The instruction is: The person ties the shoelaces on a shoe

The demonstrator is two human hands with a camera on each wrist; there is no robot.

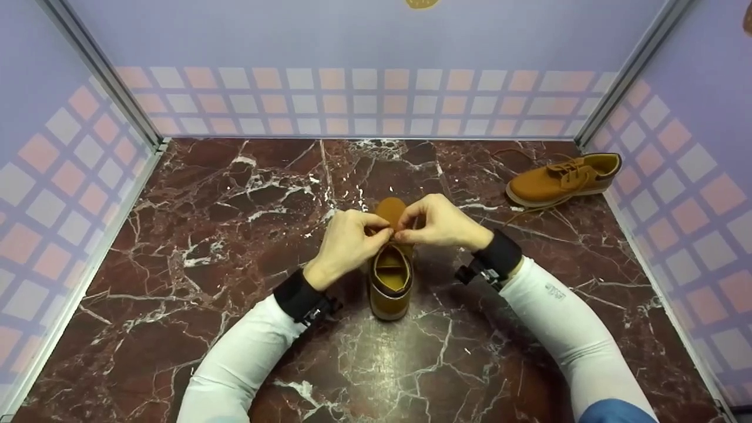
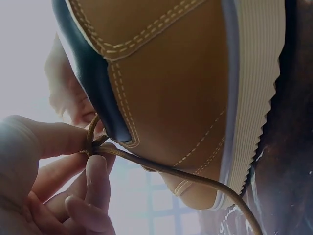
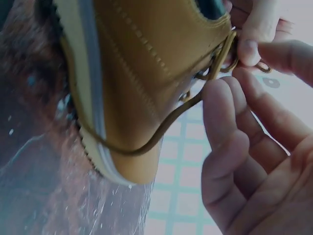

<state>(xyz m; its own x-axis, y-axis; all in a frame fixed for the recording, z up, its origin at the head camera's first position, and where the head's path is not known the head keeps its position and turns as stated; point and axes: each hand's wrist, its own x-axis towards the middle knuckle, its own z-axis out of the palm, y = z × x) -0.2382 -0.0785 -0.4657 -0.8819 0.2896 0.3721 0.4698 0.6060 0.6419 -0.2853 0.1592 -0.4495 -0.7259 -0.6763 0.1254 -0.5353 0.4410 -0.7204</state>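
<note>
A tan leather shoe (image 1: 392, 304) stands upright on the marbled table, its toe pointing away from me and its dark-collared opening facing up. Over its tongue, my left hand (image 1: 349, 242) pinches the brown shoelace (image 2: 195, 179) between thumb and forefinger, where the lace forms a small loop. Right beside it, my right hand (image 1: 442, 223) also pinches the lace at the same spot, thumb and index tips close together. Fingertips of the two hands nearly meet. In the right wrist view a length of lace (image 3: 128, 152) hangs down along the shoe's side. The hands partly cover the eyelets.
A matching tan shoe (image 1: 534, 187) sits at the back right, its lace tied in a bow with ends trailing on the table (image 1: 282, 352). Tile-patterned panels (image 1: 352, 100) enclose the back and both sides. White flecks lie on the table behind the hands.
</note>
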